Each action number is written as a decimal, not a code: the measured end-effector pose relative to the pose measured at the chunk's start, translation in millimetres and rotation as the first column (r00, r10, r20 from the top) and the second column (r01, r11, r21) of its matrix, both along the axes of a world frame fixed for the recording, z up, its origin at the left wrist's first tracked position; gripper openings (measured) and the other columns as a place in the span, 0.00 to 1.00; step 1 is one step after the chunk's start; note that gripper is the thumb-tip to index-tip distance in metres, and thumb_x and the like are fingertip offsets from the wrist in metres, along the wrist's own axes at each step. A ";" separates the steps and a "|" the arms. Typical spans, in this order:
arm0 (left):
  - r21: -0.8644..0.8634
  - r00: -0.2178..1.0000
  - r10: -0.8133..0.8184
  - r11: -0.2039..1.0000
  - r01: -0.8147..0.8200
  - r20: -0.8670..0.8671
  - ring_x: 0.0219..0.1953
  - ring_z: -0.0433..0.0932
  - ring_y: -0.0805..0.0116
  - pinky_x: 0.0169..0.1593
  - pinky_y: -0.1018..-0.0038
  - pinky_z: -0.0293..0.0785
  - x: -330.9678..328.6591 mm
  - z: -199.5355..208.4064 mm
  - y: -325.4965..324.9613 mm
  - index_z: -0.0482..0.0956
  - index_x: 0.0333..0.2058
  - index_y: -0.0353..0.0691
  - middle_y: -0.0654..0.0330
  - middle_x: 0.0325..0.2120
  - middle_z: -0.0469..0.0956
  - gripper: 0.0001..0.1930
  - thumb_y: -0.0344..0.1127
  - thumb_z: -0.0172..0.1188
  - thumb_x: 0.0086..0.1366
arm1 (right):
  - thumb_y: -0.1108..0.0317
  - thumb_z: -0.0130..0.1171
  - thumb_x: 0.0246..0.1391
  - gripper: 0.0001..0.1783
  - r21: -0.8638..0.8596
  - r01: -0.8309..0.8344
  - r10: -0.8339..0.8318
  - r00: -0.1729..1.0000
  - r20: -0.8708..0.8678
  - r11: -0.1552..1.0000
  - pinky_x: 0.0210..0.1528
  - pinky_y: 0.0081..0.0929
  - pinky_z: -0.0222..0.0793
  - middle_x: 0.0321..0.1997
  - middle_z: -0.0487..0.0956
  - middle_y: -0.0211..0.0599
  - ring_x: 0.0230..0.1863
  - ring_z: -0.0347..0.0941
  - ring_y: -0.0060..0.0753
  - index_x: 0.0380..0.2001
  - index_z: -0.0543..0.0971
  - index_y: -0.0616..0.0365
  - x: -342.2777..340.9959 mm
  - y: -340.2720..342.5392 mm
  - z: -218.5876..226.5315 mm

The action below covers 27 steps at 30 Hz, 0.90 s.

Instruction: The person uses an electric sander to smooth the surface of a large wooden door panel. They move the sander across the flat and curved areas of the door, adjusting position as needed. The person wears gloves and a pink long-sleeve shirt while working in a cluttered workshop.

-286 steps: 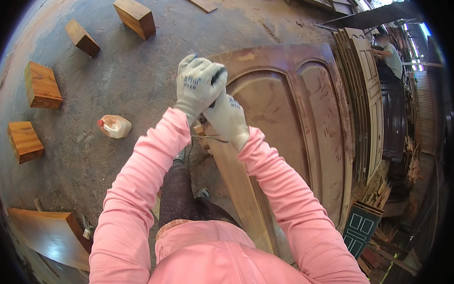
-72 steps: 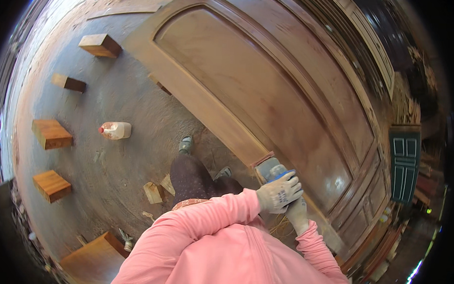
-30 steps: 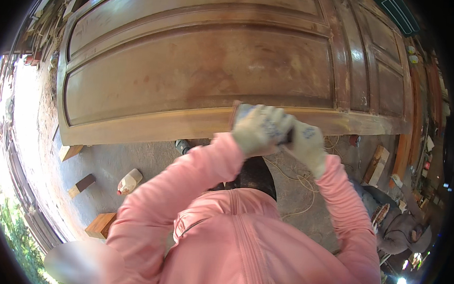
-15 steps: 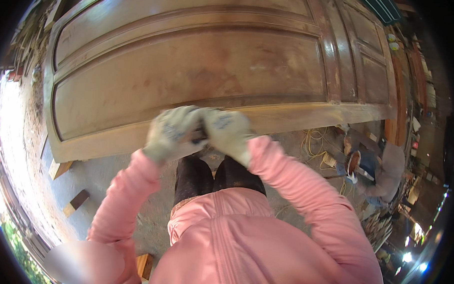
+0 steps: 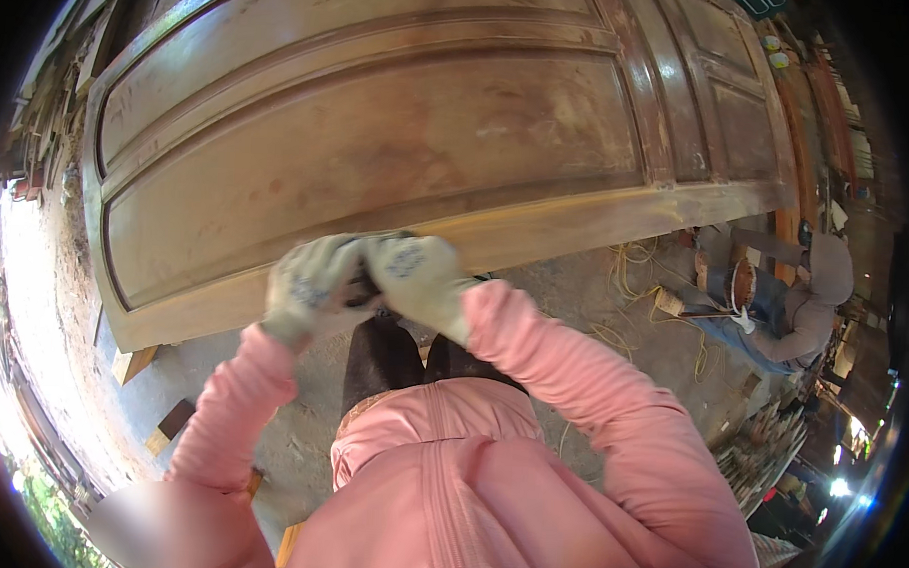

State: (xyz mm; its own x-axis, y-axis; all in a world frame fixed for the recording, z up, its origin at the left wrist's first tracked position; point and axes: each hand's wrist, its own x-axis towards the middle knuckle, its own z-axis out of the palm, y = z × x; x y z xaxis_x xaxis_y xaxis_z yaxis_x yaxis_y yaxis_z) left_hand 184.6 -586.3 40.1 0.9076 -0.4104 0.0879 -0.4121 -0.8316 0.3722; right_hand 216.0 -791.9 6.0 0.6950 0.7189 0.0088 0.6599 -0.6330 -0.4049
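A large brown wooden panel door (image 5: pixel 379 151) lies flat in front of me, with recessed panels and a paler near edge. At that edge my left hand (image 5: pixel 309 284), in a pale work glove, is closed with its fingers bent. My right hand (image 5: pixel 415 275), gloved the same way, curls against it, and the two gloves touch. Something dark shows between them, but whether it is a held thing or the gloves' dark palms cannot be made out. The fingertips are mostly hidden behind the gloves.
A wooden block (image 5: pixel 133 363) shows under the door's left corner, and another block (image 5: pixel 169 426) lies on the floor. At right a co-worker (image 5: pixel 825 272) sits low near a coiled yellow cord (image 5: pixel 625 275). Scrap wood (image 5: pixel 759 450) is piled at lower right.
Both gloved hands have moved left together along the door's near edge and remain closed. The view has shifted slightly, and the co-worker shows more fully at right.
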 end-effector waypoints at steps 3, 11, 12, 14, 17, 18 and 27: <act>-0.079 0.999 -0.030 0.996 0.032 0.031 0.53 0.85 0.53 0.56 0.54 0.81 23.5 -11.4 -89.9 0.81 0.54 0.49 0.60 0.53 0.84 0.35 0.55 0.81 0.49 | 0.59 0.72 0.54 0.17 0.061 0.089 -0.086 0.995 -0.049 0.994 0.37 0.43 0.81 0.34 0.87 0.39 0.38 0.88 0.43 0.41 0.79 0.54 18.7 -97.7 4.5; -0.171 0.971 -0.236 0.956 0.240 0.045 0.49 0.82 0.54 0.56 0.56 0.77 90.0 -34.5 -345.7 0.78 0.51 0.44 0.55 0.44 0.80 0.27 0.49 0.73 0.56 | 0.56 0.77 0.50 0.18 -0.247 0.305 -0.322 0.946 -0.031 0.920 0.39 0.44 0.81 0.35 0.88 0.40 0.37 0.86 0.51 0.39 0.83 0.50 57.9 -336.0 26.3; -0.182 0.972 -0.225 0.955 0.235 0.071 0.48 0.82 0.54 0.57 0.56 0.77 93.7 -34.2 -360.5 0.78 0.51 0.44 0.55 0.44 0.80 0.27 0.49 0.73 0.56 | 0.56 0.77 0.50 0.18 -0.259 0.309 -0.324 0.946 -0.016 0.915 0.39 0.44 0.81 0.35 0.88 0.40 0.37 0.86 0.51 0.40 0.83 0.50 59.7 -348.2 27.4; -0.155 0.967 -0.255 0.954 0.256 0.028 0.48 0.82 0.54 0.58 0.56 0.77 94.9 -32.9 -369.3 0.78 0.52 0.43 0.55 0.44 0.80 0.28 0.49 0.73 0.55 | 0.56 0.77 0.50 0.19 -0.377 0.339 -0.357 0.934 0.023 0.862 0.38 0.43 0.81 0.35 0.88 0.40 0.36 0.86 0.50 0.40 0.83 0.51 60.0 -354.2 28.3; -0.227 0.962 -0.096 0.961 0.156 0.254 0.48 0.82 0.54 0.59 0.56 0.77 75.5 -33.8 -324.2 0.78 0.53 0.43 0.55 0.44 0.80 0.30 0.50 0.74 0.55 | 0.57 0.76 0.50 0.17 -0.277 0.268 -0.290 0.956 -0.042 0.923 0.38 0.42 0.81 0.33 0.88 0.39 0.36 0.86 0.49 0.40 0.83 0.50 51.2 -316.3 27.6; -0.274 0.964 -0.064 0.952 0.136 0.258 0.47 0.83 0.55 0.59 0.56 0.78 66.3 -33.7 -298.8 0.77 0.54 0.43 0.56 0.44 0.81 0.31 0.51 0.75 0.55 | 0.57 0.76 0.50 0.17 -0.246 0.262 -0.279 0.960 -0.034 0.933 0.38 0.42 0.81 0.34 0.87 0.38 0.36 0.86 0.49 0.39 0.82 0.49 46.3 -293.3 25.8; -0.135 0.997 0.073 0.988 -0.070 0.016 0.53 0.85 0.54 0.57 0.57 0.82 -20.7 -9.1 -21.7 0.81 0.55 0.48 0.57 0.51 0.84 0.35 0.52 0.81 0.48 | 0.62 0.65 0.58 0.13 -0.059 0.049 -0.049 0.999 0.001 0.997 0.31 0.41 0.82 0.35 0.87 0.40 0.35 0.89 0.42 0.43 0.79 0.54 -9.2 -18.9 4.4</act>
